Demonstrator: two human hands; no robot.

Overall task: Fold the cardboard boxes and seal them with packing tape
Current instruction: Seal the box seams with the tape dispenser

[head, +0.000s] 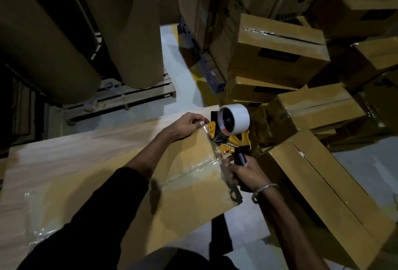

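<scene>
Yellow-black tape dispenser (231,138), brown box (172,183)

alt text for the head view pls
Right hand holds a yellow tape dispenser at the edge of a cardboard box, while the left hand pinches the clear tape end; taped boxes are piled behind.

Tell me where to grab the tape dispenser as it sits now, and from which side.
Grip the black handle of the tape dispenser, coming from below, the near side, as the right hand does. It is the only bare graspable stub: the tape roll must spin freely, and the front end by the box has the tape edge, which the left hand pinches.
</scene>
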